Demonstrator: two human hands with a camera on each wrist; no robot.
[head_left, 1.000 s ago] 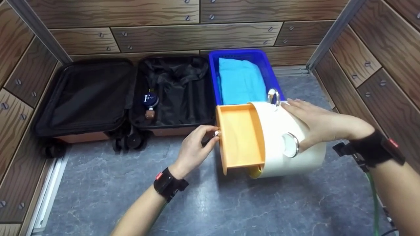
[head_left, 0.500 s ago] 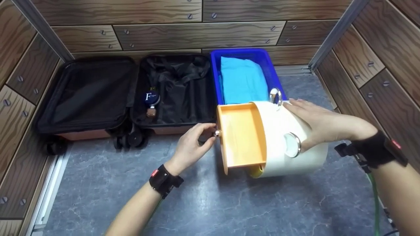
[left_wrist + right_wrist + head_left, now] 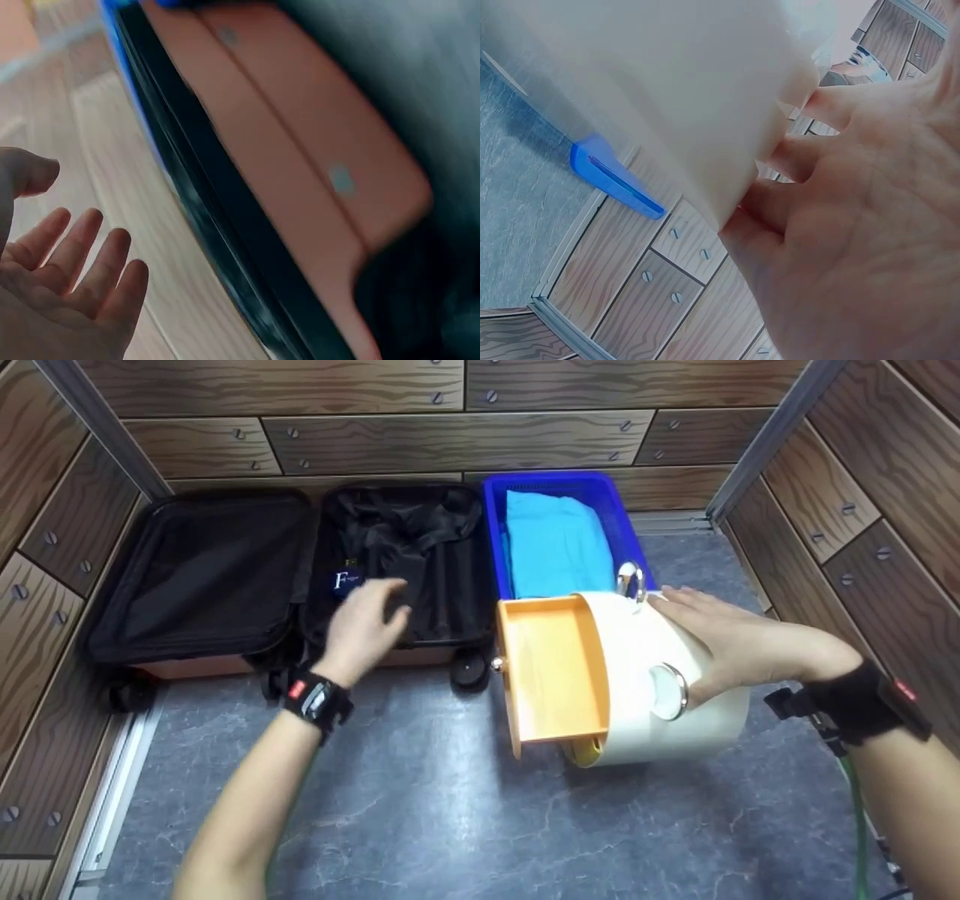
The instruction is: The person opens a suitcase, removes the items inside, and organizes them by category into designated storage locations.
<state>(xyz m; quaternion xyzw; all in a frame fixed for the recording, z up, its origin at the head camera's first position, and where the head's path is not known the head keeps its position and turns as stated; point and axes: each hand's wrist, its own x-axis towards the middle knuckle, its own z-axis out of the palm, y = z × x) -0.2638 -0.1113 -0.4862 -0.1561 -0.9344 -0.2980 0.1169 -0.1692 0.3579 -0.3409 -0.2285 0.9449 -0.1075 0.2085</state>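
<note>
My left hand [image 3: 364, 622] hangs with relaxed fingers over the near edge of the open suitcase's right half [image 3: 442, 577]; it holds nothing. Partly behind it lies a dark blue round item with a white letter F [image 3: 343, 580]. My right hand [image 3: 739, 641] is spread over the white curved shell [image 3: 637, 739] of a small drawer box, fingers along its top and thumb on the near side. The box's orange drawer [image 3: 555, 675] is pulled out toward the left, its metal knob [image 3: 496, 664] untouched. In the right wrist view, fingertips reach the shell's edge [image 3: 705, 150].
A blue basket [image 3: 491, 532] with a folded light blue cloth [image 3: 559, 544] stands behind the drawer box, right beside the suitcase. The suitcase's left half [image 3: 210, 570] lies open against the wood-patterned wall [image 3: 450, 442]. Grey marbled floor [image 3: 450, 810] stretches in front.
My left hand has let go of the drawer's knob and moved left and away from me to the suitcase. The drawer stays pulled out; my right hand stays on the box.
</note>
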